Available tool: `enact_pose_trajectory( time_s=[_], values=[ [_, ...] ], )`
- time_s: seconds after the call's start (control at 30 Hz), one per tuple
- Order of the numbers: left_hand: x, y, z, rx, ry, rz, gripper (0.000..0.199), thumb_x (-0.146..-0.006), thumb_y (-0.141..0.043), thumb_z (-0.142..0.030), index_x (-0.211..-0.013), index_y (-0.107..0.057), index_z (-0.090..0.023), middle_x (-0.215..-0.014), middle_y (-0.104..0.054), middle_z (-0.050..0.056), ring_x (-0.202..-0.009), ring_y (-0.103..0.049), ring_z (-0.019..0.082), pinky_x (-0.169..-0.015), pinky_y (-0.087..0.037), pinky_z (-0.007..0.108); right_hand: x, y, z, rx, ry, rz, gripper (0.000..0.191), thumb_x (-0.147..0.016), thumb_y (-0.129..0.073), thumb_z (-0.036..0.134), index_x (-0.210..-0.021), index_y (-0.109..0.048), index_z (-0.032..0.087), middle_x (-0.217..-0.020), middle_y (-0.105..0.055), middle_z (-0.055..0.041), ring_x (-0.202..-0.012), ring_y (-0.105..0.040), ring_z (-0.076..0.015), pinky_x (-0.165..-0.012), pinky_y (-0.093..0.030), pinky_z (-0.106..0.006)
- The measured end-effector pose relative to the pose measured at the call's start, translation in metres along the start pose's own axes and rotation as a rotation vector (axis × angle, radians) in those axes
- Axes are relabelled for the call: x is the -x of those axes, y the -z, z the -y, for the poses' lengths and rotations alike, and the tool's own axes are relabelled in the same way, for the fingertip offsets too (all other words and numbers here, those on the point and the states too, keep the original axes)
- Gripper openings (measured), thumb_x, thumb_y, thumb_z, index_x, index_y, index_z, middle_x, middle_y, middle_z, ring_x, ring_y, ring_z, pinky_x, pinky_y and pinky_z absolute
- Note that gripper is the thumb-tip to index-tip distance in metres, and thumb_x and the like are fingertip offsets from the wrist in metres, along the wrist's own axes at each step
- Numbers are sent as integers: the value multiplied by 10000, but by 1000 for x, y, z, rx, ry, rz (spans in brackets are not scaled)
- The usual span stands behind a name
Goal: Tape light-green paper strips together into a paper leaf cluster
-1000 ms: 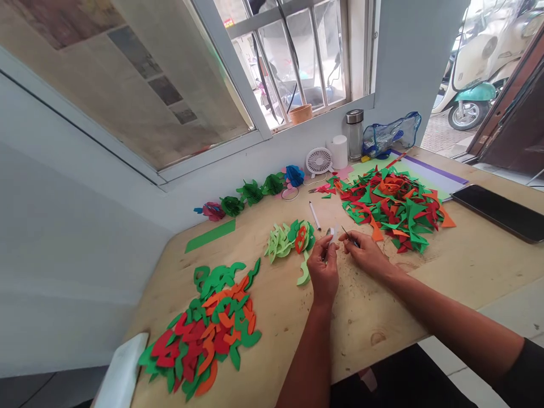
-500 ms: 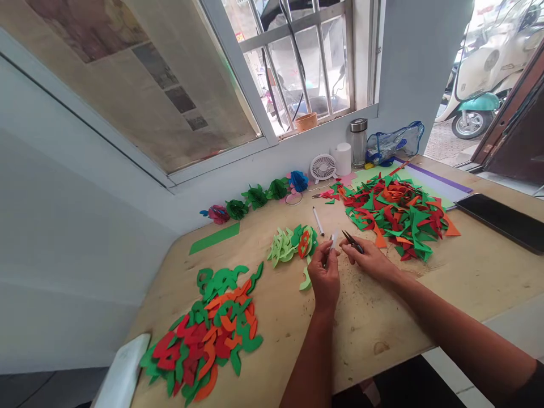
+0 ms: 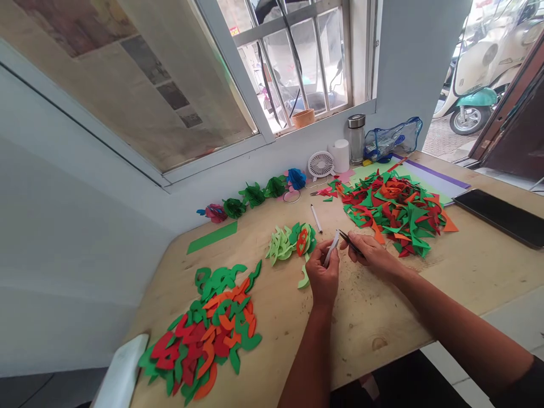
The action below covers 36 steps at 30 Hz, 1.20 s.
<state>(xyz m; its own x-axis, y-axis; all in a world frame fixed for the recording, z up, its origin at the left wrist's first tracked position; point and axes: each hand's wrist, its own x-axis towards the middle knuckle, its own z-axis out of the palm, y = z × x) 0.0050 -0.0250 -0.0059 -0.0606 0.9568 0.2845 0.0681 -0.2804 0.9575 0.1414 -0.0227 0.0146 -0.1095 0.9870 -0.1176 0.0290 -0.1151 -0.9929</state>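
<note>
My left hand [image 3: 323, 272] pinches a narrow white piece [image 3: 332, 247], which looks like folded paper, between thumb and fingers. Close on its right, my right hand [image 3: 372, 253] is closed around small black scissors [image 3: 349, 240], their tips pointing at the upper end of the white piece. Whether the blades touch it I cannot tell. Just left of my left hand lies a small heap of light green cut paper shapes [image 3: 280, 245], with darker green and orange-red ones on its right side. A pen [image 3: 316, 219] lies behind my hands.
Red, green and orange scraps [image 3: 395, 209] are heaped at right beside a phone [image 3: 501, 215]. Curved cut shapes [image 3: 204, 340] spread at front left. Along the wall stand paper flowers [image 3: 254, 194], a small fan [image 3: 321, 165], a glass bottle [image 3: 356, 139] and a clear pouch [image 3: 393, 140].
The scissors in my right hand have shifted slightly and now point more toward the white piece. The white piece shows more between my left fingers. The view has shifted a little.
</note>
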Motion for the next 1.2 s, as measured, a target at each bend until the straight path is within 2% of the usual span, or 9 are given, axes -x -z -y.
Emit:
enact_pose_trajectory(
  time_s=[0.3, 0.63, 0.9, 1.2],
  values=[
    [1, 1, 2, -13, 5, 0, 230, -778, -615, -310, -923, -674, -140, -712, -635, 19, -591, -550, 91, -542, -431, 189, -3, 4, -5, 32, 16, 33, 552, -850, -359, 622, -771, -621, 143, -477, -455, 42, -388, -306, -61, -397, -210, -220],
    [0, 2, 3, -15, -3, 12, 233, -783, -610, -300, -936, -678, -138, -790, -666, 48, -650, -585, 111, -591, -464, 216, -5, 7, -9, 121, 93, -2, 528, -864, -358, 607, -756, -614, 158, -457, -415, 56, -403, -320, -69, -420, -235, -225],
    [0, 2, 3, -12, 31, 20, 227, -774, -616, -287, -936, -689, -146, -822, -679, 52, -679, -605, 120, -636, -481, 230, -6, 7, -12, 125, 92, -7, 488, -870, -380, 579, -731, -600, 167, -443, -394, 63, -396, -314, -71, -413, -232, -224],
    [0, 2, 4, -2, 48, 16, 231, -757, -631, -296, -922, -694, -147, -817, -671, 48, -661, -599, 114, -617, -468, 219, -5, 7, -10, 136, 93, -32, 464, -860, -399, 566, -703, -586, 171, -431, -355, 69, -396, -299, -79, -415, -215, -233]
  ],
)
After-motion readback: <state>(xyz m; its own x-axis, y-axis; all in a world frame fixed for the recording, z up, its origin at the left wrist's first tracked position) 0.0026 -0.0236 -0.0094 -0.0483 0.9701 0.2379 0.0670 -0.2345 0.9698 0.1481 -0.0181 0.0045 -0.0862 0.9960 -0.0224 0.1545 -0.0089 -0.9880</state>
